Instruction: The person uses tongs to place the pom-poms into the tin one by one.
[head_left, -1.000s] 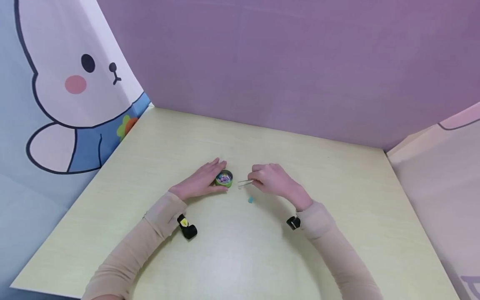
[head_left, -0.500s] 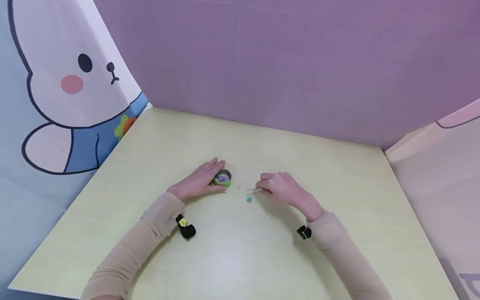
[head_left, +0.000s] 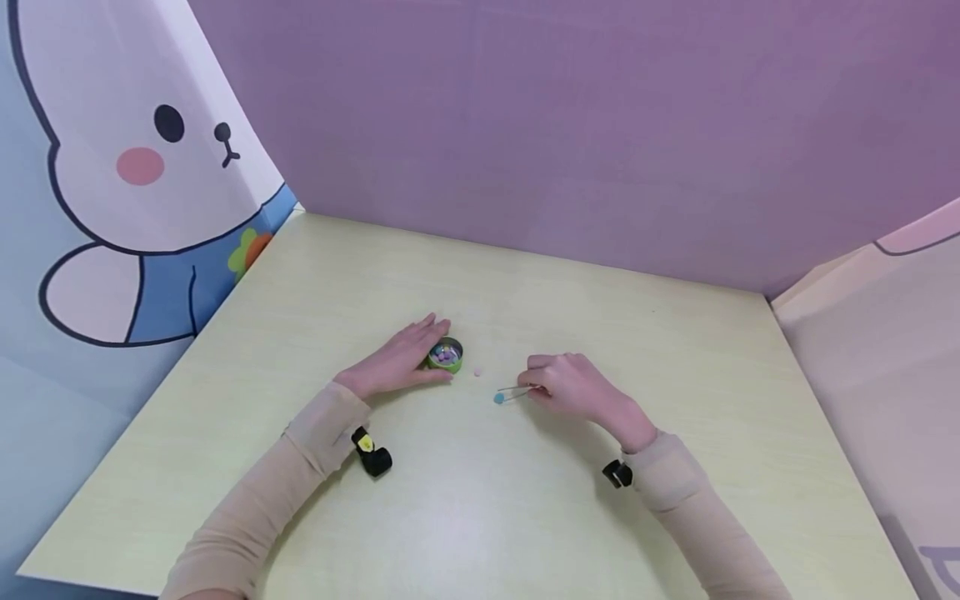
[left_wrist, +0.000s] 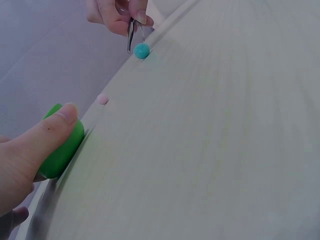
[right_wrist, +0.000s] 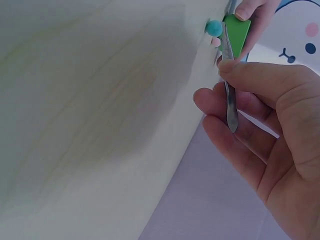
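My left hand holds a small round green tin on the table between thumb and fingers. Several small coloured balls, pink and purple among them, lie inside it. My right hand pinches metal tweezers between thumb and fingers, their prongs spread. The prong tips are at a teal fuzzy ball on the table; whether both touch it cannot be told. A smaller pale pink ball lies between the tin and the teal ball.
The pale wooden table reaches back to a purple backdrop. A cloth with a cartoon animal hangs at the left. Black cameras sit at the left wrist and the right wrist.
My right hand has moved rightward and closer to me, taking the tweezers from beside the pink ball to the teal ball. My left hand stays at the tin.
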